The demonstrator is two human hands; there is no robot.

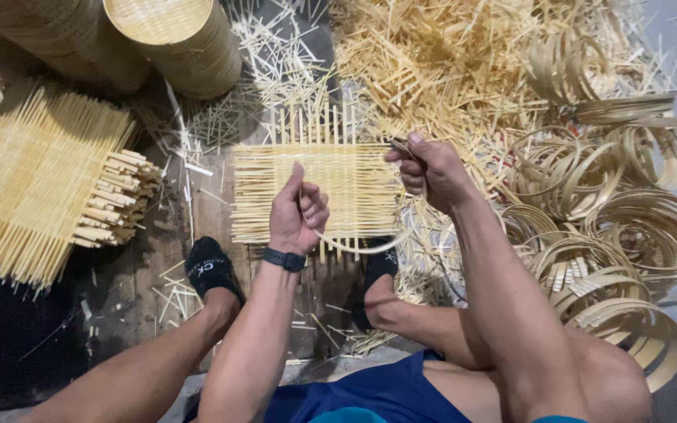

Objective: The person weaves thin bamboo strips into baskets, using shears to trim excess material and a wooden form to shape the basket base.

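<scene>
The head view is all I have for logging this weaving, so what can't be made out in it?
- Left hand: curled fist turned away, so its grip on the thin bent strip is hidden.
- Right hand: what the fingertips pinch is too small to identify.
- Woven mat: the middle is covered by both hands.
- Stacked baskets: cut off by the top edge.

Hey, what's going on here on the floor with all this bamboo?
A person sits on the floor over a half-woven bamboo mat. The left hand and right hand hold the two ends of a thin bamboo strip that bows between them. Stacked mats lie left, bamboo hoops right.
</scene>
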